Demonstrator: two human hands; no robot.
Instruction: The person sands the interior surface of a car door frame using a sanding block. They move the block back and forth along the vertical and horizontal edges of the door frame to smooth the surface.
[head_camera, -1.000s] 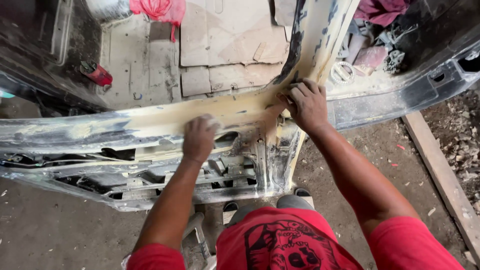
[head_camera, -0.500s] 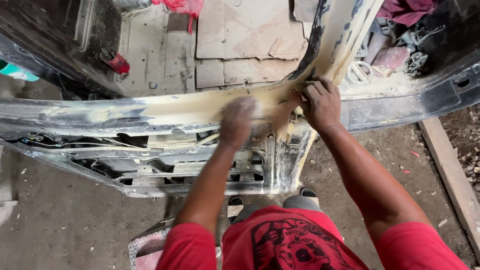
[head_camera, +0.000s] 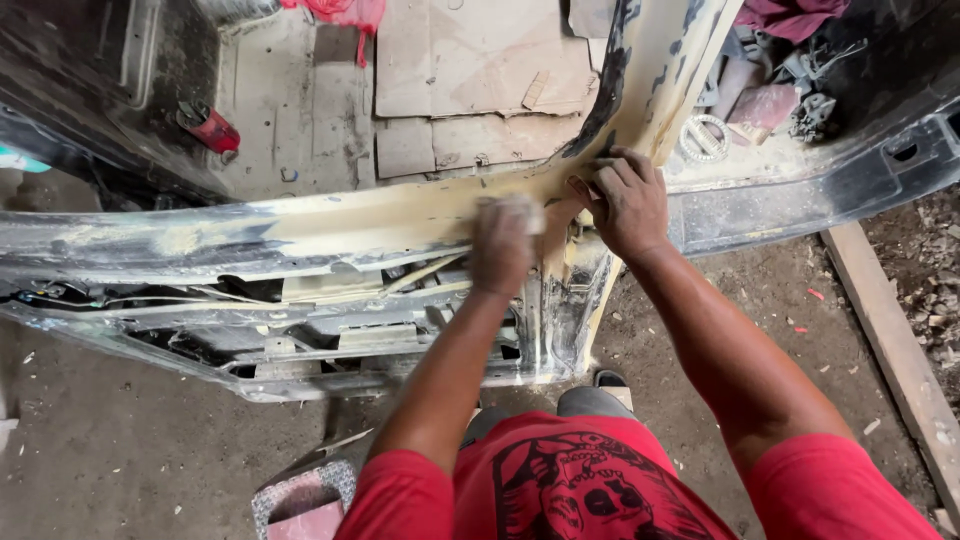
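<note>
Here the person bends over a car body sill (head_camera: 300, 225) covered with pale yellow filler, and the step in hand looks like sanding this filler smooth. The left hand (head_camera: 503, 245) is closed and pressed flat-down on the filler strip near the middle; it is blurred, so I cannot tell surely what it holds, perhaps a sanding pad or paper. The right hand (head_camera: 625, 200) lies just right of it, fingers curled and gripping the base of the yellow pillar (head_camera: 665, 70), holding no tool, only steadying. As a judgement, the next stroke needs even pressure along the sill, with the right hand kept out of the path, because the 2 hands are very near. Beyond the sill, inside the stripped car, cardboard sheets (head_camera: 470, 60) lie on the floor, a red can (head_camera: 208, 128) lies at far left, and a red cloth (head_camera: 335, 12) at the far edge. At right a wooden plank (head_camera: 890, 340) lies on the dirt ground. Below the sill, open metal brackets and wires (head_camera: 330, 320) show.
</note>
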